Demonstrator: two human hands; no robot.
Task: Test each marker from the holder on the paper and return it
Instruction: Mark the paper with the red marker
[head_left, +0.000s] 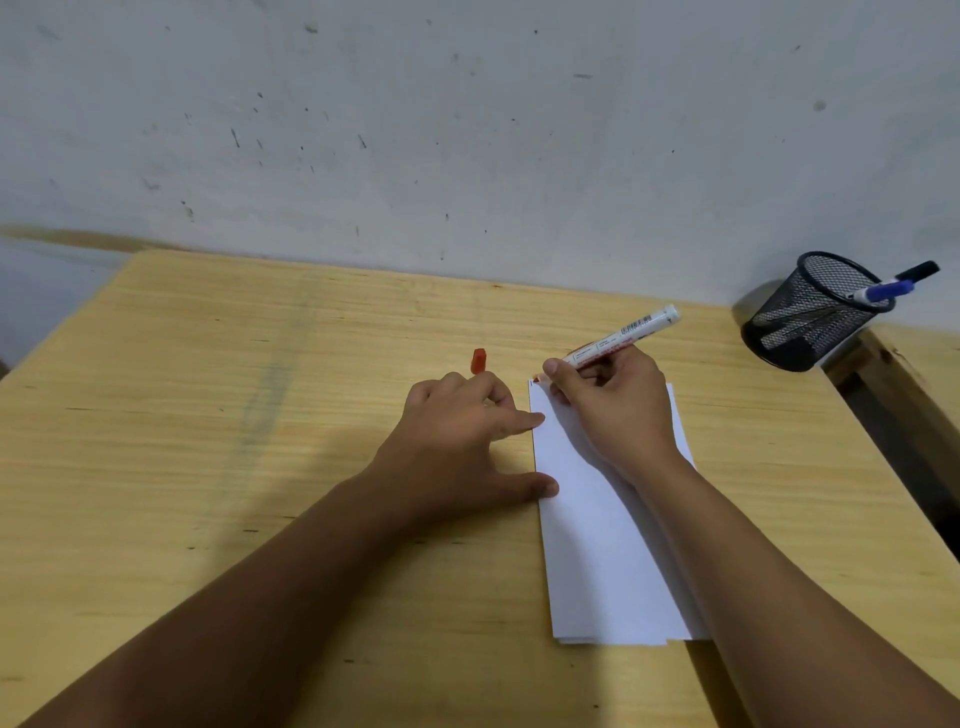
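Observation:
A folded white paper (602, 545) lies on the wooden table (260, 389). My right hand (613, 405) grips a white marker with red print (623, 335), its red tip touching the paper's top left corner. My left hand (462, 431) rests at the paper's left edge, index finger and thumb pressing on it, while its other fingers hold the red cap (478, 360). A black mesh holder (815, 312) stands at the far right with a blue marker (883, 291) and a black marker (919, 271) leaning out of it.
A scuffed grey wall (467, 130) runs along the table's far edge. To the right of the holder the table ends at a dark gap (893, 441) beside a wooden beam.

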